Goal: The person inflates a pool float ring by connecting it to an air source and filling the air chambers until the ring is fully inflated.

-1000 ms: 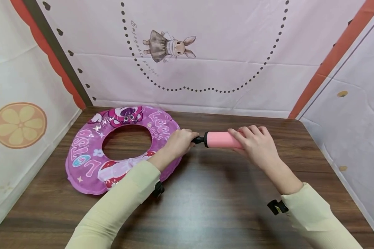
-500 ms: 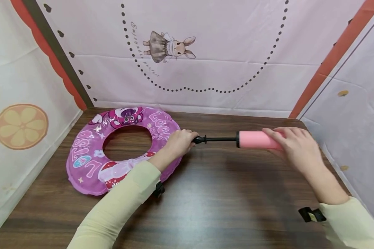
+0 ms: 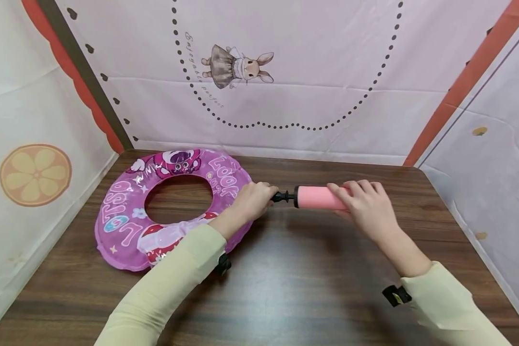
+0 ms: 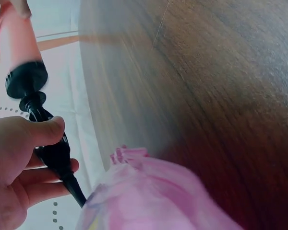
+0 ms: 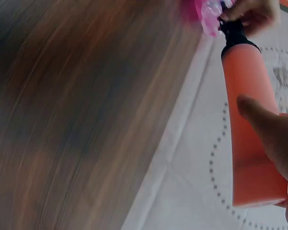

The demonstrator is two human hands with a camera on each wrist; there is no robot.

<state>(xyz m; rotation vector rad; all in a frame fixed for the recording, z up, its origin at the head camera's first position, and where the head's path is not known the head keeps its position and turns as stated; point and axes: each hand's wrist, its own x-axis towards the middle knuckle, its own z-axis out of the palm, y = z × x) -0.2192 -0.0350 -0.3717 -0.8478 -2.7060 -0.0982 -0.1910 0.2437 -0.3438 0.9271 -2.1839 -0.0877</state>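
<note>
A pink hand pump point(image 3: 317, 197) is held level above the table between both hands. My right hand point(image 3: 367, 206) grips its pink barrel, thumb along one side in the right wrist view. My left hand point(image 3: 253, 201) holds the black end piece point(image 4: 56, 155), whose thin tip reaches the edge of a purple swim ring point(image 3: 123, 216). Only a short length of black rod shows between that end piece and the barrel. Printed with a bear and lettering, the ring lies on the left of the table, plump with a few wrinkles. My left forearm covers part of its near side.
The brown wooden table point(image 3: 268, 298) is bordered at the back by a pale cloth wall point(image 3: 320, 62) with a rabbit print. More printed cloth stands at the left and right sides. Black straps with small devices sit at both wrists.
The right hand pulled the pink barrel far to the right, baring the black rod, then brought it back left close to the left hand. The left hand and ring stay nearly in place.
</note>
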